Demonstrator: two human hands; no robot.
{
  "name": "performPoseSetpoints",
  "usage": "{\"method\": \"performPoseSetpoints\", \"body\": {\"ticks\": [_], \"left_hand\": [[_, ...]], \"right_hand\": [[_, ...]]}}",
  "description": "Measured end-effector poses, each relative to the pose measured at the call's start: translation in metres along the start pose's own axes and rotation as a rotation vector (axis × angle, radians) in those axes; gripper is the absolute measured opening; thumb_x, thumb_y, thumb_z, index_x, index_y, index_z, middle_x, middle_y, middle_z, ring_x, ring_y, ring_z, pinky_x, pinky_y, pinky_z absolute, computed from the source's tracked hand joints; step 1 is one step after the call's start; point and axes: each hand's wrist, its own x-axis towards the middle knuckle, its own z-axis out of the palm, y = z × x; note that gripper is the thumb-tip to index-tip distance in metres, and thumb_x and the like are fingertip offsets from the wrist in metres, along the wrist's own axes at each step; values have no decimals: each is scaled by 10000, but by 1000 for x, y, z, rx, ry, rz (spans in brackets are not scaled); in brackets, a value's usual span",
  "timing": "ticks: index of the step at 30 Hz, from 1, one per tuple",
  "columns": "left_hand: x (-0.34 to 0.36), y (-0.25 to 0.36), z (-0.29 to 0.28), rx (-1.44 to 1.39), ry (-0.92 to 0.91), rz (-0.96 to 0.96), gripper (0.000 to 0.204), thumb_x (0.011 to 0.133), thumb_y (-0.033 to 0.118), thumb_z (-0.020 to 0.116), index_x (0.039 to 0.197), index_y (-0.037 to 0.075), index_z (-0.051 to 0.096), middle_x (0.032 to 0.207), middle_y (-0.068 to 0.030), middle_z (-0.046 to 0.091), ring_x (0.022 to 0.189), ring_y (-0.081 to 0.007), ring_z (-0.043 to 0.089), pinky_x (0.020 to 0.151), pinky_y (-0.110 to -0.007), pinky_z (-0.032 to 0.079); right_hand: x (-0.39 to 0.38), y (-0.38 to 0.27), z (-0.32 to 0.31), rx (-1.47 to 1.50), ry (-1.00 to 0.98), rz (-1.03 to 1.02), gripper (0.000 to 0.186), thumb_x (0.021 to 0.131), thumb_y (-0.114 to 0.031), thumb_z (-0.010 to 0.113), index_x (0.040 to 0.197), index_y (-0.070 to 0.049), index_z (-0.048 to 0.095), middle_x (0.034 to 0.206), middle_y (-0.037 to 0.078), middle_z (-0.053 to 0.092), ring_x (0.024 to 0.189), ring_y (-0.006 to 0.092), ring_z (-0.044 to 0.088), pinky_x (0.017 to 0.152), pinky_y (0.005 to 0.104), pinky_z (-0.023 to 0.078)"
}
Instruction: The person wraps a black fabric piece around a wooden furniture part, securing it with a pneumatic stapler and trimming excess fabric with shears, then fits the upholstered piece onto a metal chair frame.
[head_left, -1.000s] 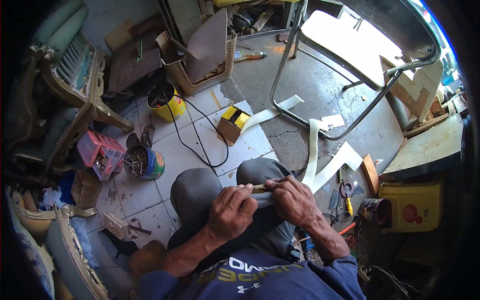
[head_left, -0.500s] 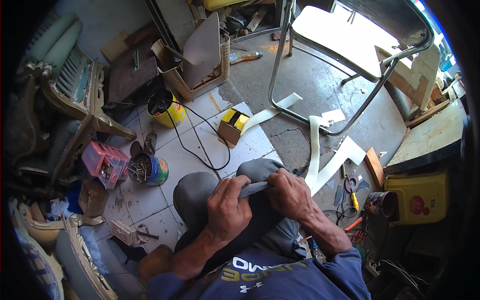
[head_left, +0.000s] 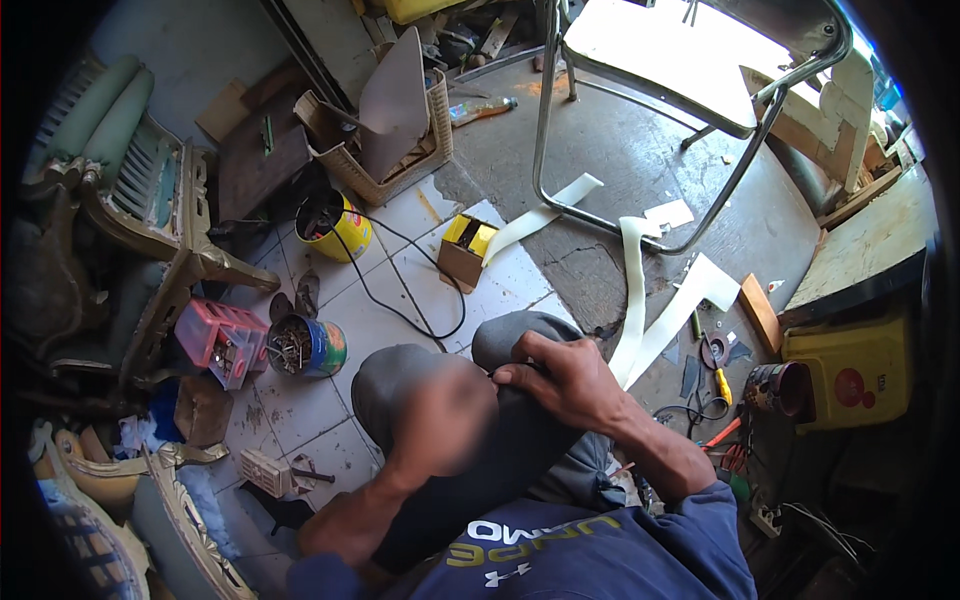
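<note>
A piece of black cloth-like material (head_left: 505, 465) lies across my lap, between my grey-trousered knees. My right hand (head_left: 570, 385) is closed at its upper edge, thumb and bent finger pinching the material above my right knee. My left hand (head_left: 440, 415) is over my left knee, close beside the right one. It is smeared, so its fingers and anything in them cannot be made out.
A tin of nails (head_left: 305, 345), a pink organiser box (head_left: 220, 340), a yellow tin (head_left: 335, 228) with a cable, and a small carton (head_left: 466, 250) stand ahead. White strips (head_left: 675, 315) lie near a metal-framed chair (head_left: 540, 150). A yellow-handled screwdriver (head_left: 722, 385) lies right.
My left hand has moved slightly left and away from the right, and is now smeared. The grey strip stretched between both hands no longer shows. My right hand remains at the material.
</note>
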Motion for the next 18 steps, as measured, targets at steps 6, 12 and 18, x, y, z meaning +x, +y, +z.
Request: {"method": "performPoseSetpoints", "body": {"ticks": [6, 12, 18], "left_hand": [[18, -18, 2, -158, -309, -36, 227, 1020, 226, 594, 975, 7, 639, 747, -38, 590, 712, -86, 529, 648, -324, 447], [26, -24, 17, -622, -623, -147, 290, 1027, 275, 603, 1117, 0, 621, 1007, -8, 646, 911, -93, 584, 767, -284, 485], [36, -11, 7, -376, -589, 21, 390, 940, 247, 762, 1205, -3, 622, 1069, -51, 696, 985, -109, 642, 852, -278, 530]], "right_hand": [[8, 16, -10, 160, -231, 146, 380, 971, -368, 722, 841, -34, 595, 664, 46, 527, 635, 118, 460, 591, 345, 414], [-3, 32, -17, 314, -378, 234, 332, 995, -351, 697, 904, -40, 626, 730, -23, 544, 733, 60, 483, 655, 294, 409], [-8, 27, -18, 373, -228, 261, 388, 990, -423, 692, 971, -38, 648, 770, -20, 586, 761, 62, 511, 661, 289, 428]]}}
